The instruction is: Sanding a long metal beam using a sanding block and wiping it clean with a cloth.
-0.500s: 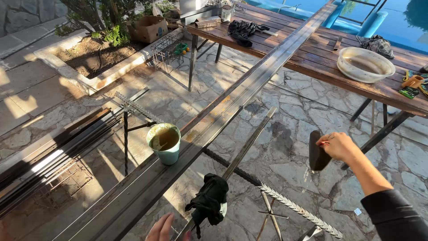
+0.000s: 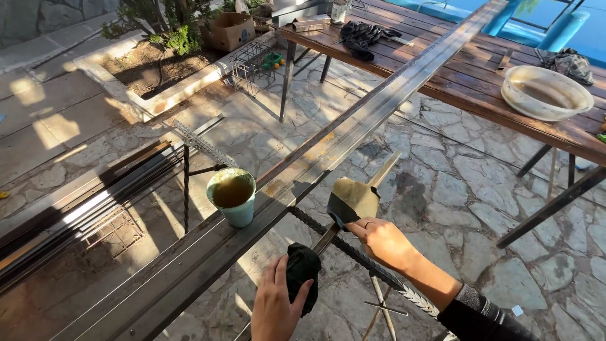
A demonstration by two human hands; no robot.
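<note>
My right hand (image 2: pixel 382 241) holds a tan, dark-edged pad or sheet of abrasive (image 2: pixel 352 200) just beside the long metal beam (image 2: pixel 353 136) that runs diagonally across the view. My left hand (image 2: pixel 276 302) grips a crumpled black cloth (image 2: pixel 302 270) low in the frame, next to the beam's near stretch. A thinner metal bar (image 2: pixel 377 178) and a ribbed steel rod (image 2: pixel 372 270) lie under my hands. A pale green cup (image 2: pixel 232 197) filled with murky brown liquid stands on the beam, left of the pad.
A wooden table (image 2: pixel 480 88) at the right carries a white bowl (image 2: pixel 546 93) and dark gloves (image 2: pixel 363 33). Stacked metal bars (image 2: pixel 76 211) lie at the left on stone paving. A raised planter (image 2: pixel 151 69), a cardboard box (image 2: pixel 232 30) and a wire basket (image 2: pixel 252 68) stand beyond.
My right hand has swung left with the pad, from out at the right to beside the beam. My left hand has risen into view, gripping the black cloth.
</note>
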